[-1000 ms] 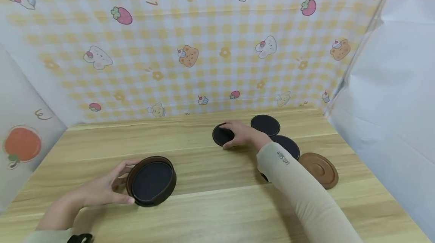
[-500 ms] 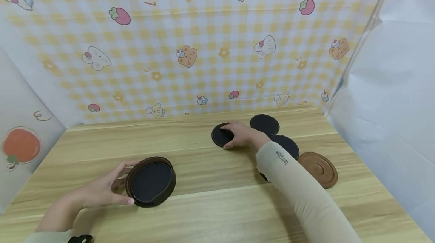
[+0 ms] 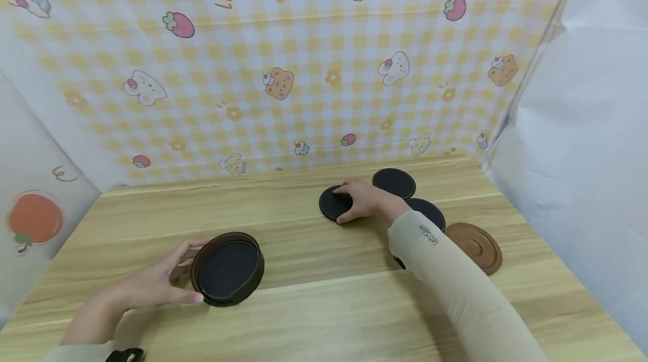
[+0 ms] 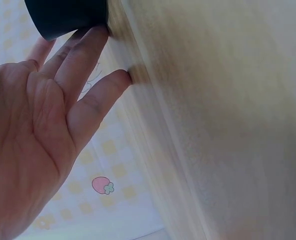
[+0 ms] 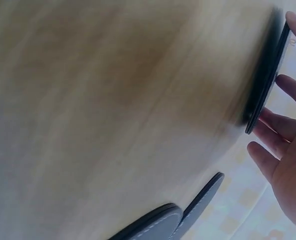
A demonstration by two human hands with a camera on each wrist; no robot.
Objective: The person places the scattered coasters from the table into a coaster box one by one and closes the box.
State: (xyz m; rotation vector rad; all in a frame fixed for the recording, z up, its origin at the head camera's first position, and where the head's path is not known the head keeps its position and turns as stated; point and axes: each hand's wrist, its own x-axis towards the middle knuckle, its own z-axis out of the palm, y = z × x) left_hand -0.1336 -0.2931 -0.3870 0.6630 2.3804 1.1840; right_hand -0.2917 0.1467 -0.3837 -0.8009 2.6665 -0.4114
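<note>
My left hand (image 3: pixel 159 280) is at the left side of a round dark-brown coaster holder (image 3: pixel 257 277), thumb low at its side and fingers along the rim. A flat black disc (image 3: pixel 228 269) fills the holder's bottom. In the left wrist view, fingertips meet the holder's dark wall (image 4: pixel 70 17). Farther back, my right hand (image 3: pixel 361 200) pinches a round black coaster (image 3: pixel 331 204) by its edge, thumb in front and fingers on top and behind. The right wrist view shows this coaster (image 5: pixel 270 77) edge-on, close over the wooden table, with a dark shadow beside it.
Two more black coasters (image 3: pixel 395 183) (image 3: pixel 427 213) lie behind the right forearm, edges close together. A round brown ridged disc (image 3: pixel 473 245) lies right of them, partly behind the sleeve (image 3: pixel 445 277). A checked cloth backdrop (image 3: pixel 314 114) stands along the wooden table's (image 3: pixel 304 317) back edge.
The right hand and its coaster have shifted slightly right and toward the viewer. The left hand stays at the holder. The head view has turned a little.
</note>
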